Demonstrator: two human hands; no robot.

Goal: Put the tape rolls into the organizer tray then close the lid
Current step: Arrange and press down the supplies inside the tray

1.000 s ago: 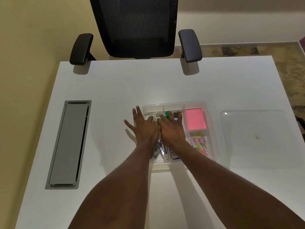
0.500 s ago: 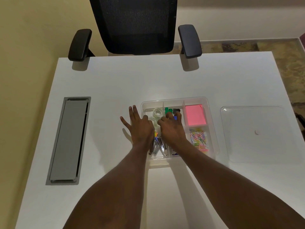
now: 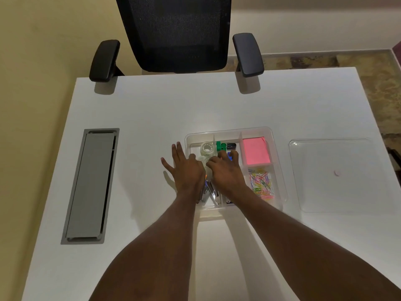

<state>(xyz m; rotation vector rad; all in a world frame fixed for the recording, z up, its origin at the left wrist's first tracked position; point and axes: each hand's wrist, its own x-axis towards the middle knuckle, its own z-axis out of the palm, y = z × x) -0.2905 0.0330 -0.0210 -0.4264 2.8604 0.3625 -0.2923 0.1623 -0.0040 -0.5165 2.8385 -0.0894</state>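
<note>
A clear organizer tray (image 3: 256, 129) sits mid-table. A clear tape roll (image 3: 207, 147) lies in its far left compartment. A second clear roll (image 3: 204, 159) shows just below it, partly hidden between my hands. My left hand (image 3: 186, 168) lies flat over the tray's left edge, fingers spread, holding nothing that I can see. My right hand (image 3: 225, 170) rests palm down inside the tray, fingers curled by the second roll; whether it grips it is hidden. The clear lid (image 3: 338, 174) lies flat on the table to the right of the tray.
The tray also holds pink sticky notes (image 3: 256, 150), coloured paper clips (image 3: 261, 183), green and black clips (image 3: 225, 146) and staplers (image 3: 209, 192). A grey cable hatch (image 3: 91, 183) is set in the table's left. A black office chair (image 3: 175, 33) stands at the far edge.
Both hands have drawn back toward me, uncovering the tape roll in the far left compartment. The camera view has shifted slightly.
</note>
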